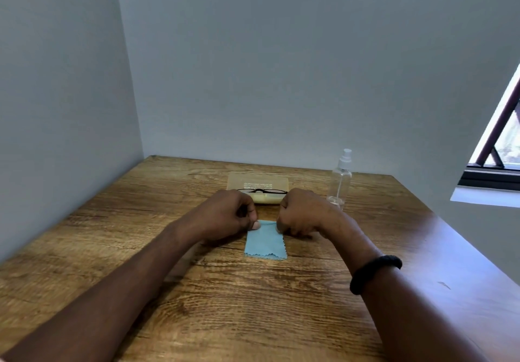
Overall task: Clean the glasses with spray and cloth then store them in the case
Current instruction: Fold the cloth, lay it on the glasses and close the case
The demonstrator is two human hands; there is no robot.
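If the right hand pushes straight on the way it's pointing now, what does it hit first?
Most likely the glasses lying on the yellow case, just beyond the knuckles of the right hand. The spray bottle stands to the right of that line. Depth is unclear from one view.

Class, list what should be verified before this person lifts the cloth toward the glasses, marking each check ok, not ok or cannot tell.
1. Left hand pinches a far corner of the blue cloth: ok.
2. Right hand holds the other far corner: ok.
3. Glasses lie on the case, untouched: ok.
4. Spray bottle stands upright beyond the right hand: ok.
5. Glasses already sprayed: cannot tell.
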